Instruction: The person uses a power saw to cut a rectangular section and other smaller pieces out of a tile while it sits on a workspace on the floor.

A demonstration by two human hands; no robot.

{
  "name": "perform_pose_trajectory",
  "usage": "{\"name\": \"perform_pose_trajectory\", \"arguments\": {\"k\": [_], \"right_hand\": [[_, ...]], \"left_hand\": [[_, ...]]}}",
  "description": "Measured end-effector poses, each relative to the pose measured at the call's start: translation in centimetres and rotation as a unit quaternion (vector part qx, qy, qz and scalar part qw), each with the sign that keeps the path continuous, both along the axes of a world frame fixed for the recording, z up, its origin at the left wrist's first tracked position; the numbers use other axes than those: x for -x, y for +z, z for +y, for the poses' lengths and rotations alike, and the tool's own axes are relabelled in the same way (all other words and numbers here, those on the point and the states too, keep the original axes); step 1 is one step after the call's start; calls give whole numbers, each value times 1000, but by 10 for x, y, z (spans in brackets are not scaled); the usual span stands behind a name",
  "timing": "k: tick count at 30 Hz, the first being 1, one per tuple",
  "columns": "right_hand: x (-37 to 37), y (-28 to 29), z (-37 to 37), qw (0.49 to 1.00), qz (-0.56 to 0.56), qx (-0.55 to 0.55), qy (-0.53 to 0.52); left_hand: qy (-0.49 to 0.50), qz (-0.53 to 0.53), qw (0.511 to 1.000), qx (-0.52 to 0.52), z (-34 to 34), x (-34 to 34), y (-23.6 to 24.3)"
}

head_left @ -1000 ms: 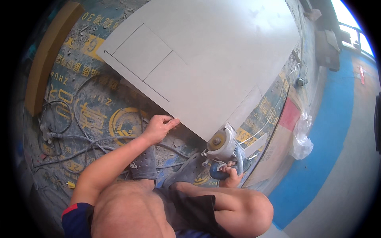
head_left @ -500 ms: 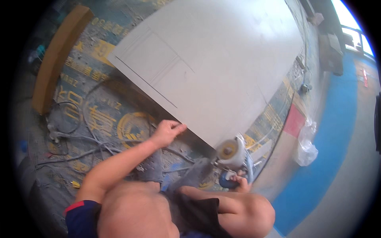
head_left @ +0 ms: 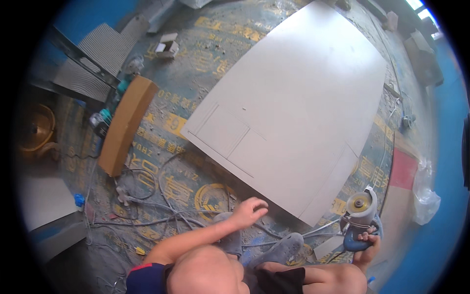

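Note:
A big pale grey panel lies flat on the floor, with thin rectangles drawn near its left corner. My left hand hovers just off the panel's near edge, fingers apart, holding nothing. My right hand grips the blue handle of an angle grinder with a round disc, held low to the right of the panel's near corner. My grey shoes stand below the panel edge.
Tangled grey cables run over the printed floor covering at left. A brown curved board lies further left, with small tools beside it. A clear plastic bag sits at right on the blue floor. A small open box lies at the back.
The view has swung and risen, showing more of the floor to the left. My left hand has lifted off the panel's edge. The grinder has shifted right, away from the panel.

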State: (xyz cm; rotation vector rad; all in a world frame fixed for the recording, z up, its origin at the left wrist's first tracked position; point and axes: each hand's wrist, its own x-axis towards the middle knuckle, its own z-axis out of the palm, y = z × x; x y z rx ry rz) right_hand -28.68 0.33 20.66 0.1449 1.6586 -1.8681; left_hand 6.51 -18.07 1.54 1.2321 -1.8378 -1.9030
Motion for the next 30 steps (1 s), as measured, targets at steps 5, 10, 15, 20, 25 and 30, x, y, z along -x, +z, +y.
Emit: {"name": "perform_pose_trajectory", "arguments": {"k": [5, 10, 15, 20, 25, 30], "right_hand": [[15, -2, -16, 998, -50, 35, 17], [50, -21, -5, 983, -140, 110, 44], [63, -21, -17, 976, -199, 90, -1], [80, -17, -14, 964, -231, 127, -34], [90, -17, -29, 952, -254, 144, -94], [87, -16, -57, 971, -210, 87, -76]], "left_hand": [[-32, -14, 995, 94, 9, -5, 22], [-29, -61, 997, 24, 12, 10, 60], [-113, -115, 978, -135, 16, 3, 95], [-163, -117, 965, -168, -35, 13, 135], [-225, -136, 955, -135, -83, 55, 155], [-166, -127, 973, 101, -141, 55, 105]]}}
